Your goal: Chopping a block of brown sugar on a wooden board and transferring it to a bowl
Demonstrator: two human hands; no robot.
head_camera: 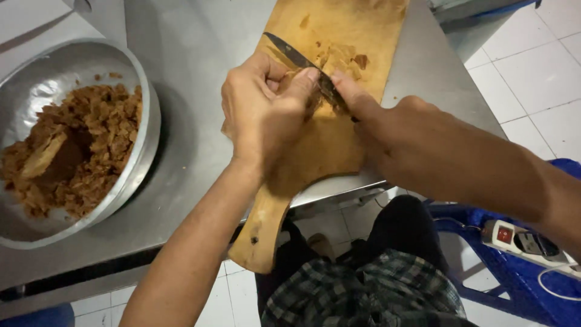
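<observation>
A wooden cutting board [357,27] lies on a steel table [193,42], its handle sticking out past the front edge. My right hand [387,118] grips a dark knife [290,53], index finger stretched along the spine, blade angled over the board. My left hand [260,106] curls over a brown piece of food on the board, fingertips touching the blade's side. That piece is mostly hidden under my fingers. Several brown shavings [345,57] lie just beyond the blade.
A large metal bowl [142,79] with brown chopped pieces [78,145] stands at the left of the table. Below the table edge are white floor tiles, a blue plastic stool [514,278] with a white power strip [520,239], and my legs.
</observation>
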